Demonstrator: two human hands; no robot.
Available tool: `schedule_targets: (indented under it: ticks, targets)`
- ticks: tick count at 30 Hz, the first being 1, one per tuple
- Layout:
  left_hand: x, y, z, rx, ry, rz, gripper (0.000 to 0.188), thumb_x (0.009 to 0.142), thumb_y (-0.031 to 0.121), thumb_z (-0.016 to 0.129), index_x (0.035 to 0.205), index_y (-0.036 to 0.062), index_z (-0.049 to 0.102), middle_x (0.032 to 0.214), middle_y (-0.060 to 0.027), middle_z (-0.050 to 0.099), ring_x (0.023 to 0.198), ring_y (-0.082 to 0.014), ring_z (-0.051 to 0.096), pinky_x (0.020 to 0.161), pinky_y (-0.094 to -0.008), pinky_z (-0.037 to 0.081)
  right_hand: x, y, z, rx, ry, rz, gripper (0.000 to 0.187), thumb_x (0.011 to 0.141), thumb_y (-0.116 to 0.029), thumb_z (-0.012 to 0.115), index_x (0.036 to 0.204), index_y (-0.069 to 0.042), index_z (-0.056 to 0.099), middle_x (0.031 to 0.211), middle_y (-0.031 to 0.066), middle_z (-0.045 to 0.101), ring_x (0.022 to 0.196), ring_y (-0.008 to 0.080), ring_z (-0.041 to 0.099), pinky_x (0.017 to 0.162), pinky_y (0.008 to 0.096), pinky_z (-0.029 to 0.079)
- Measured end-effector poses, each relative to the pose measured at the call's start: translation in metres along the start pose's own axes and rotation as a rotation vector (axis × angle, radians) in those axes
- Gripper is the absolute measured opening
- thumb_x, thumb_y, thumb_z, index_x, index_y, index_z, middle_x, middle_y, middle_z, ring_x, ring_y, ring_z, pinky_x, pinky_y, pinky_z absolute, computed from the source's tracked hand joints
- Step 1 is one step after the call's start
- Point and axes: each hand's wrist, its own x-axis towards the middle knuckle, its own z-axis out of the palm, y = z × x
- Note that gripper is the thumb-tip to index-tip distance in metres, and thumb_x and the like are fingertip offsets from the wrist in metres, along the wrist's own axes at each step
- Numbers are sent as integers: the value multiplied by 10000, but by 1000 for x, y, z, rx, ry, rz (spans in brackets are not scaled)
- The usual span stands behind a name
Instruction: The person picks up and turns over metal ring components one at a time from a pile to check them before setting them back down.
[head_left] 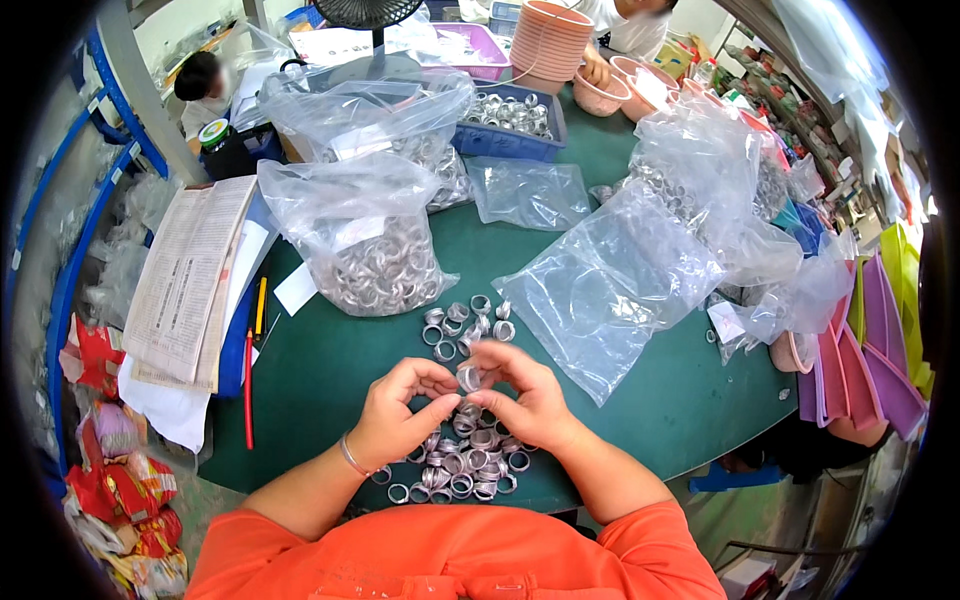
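Note:
A small silvery metal ring (468,378) is pinched upright between the thumb and fingers of my right hand (528,398), just above the table. My left hand (405,408) is beside it, fingers curved and thumb held apart, with the fingertips close to the ring's left side. Whether they touch it is hard to tell. Below both hands, close to my body, lies a pile of similar metal rings (462,465). Beyond my fingers is a smaller loose group of rings (452,327). A bracelet circles my left wrist.
Clear plastic bags of rings (385,265) stand beyond my hands; a flat bag (610,290) lies to the right. Papers (190,280) and pens (249,385) are at left. A blue bin (510,145) of rings and stacked pink bowls (550,45) stand farther back, near other people.

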Motion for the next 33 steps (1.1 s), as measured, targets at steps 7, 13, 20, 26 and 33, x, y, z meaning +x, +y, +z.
schedule_targets:
  ticks: [7,13,20,26,33]
  targets:
    - [-2,0,2,-207,7,-79,309,828,-23,642,1087,-20,474,1022,-108,611,927,-142,610,821,-270,505,1,2,-1,-230,-74,-118,362,710,15,709,1055,-46,617,983,89,573,886,202,563,724,278,477]
    - [0,-6,-1,-207,-30,-19,385,797,-60,656,1135,-14,477,1040,-98,600,912,-140,613,803,-268,512,3,6,0,-224,-43,-139,349,689,33,713,1017,-39,621,959,88,588,871,198,578,700,283,490]
    - [1,0,-2,-154,-28,6,394,777,-54,683,1119,-21,490,1011,-106,602,897,-148,617,797,-268,518,3,9,3,-194,-28,-129,330,681,28,719,995,-23,629,960,81,601,859,184,567,681,272,470]
    - [1,-2,0,-74,33,54,400,746,-34,717,1096,1,527,998,-84,597,883,-139,615,777,-258,519,2,13,6,-181,16,-167,380,700,93,657,1048,-30,566,1002,91,538,855,181,564,706,261,481]
    - [4,8,1,334,64,294,411,678,-49,730,1052,26,577,969,-87,569,789,-154,592,688,-251,506,0,10,4,-191,-22,-213,281,738,13,718,972,1,563,910,77,570,778,138,579,645,258,500]
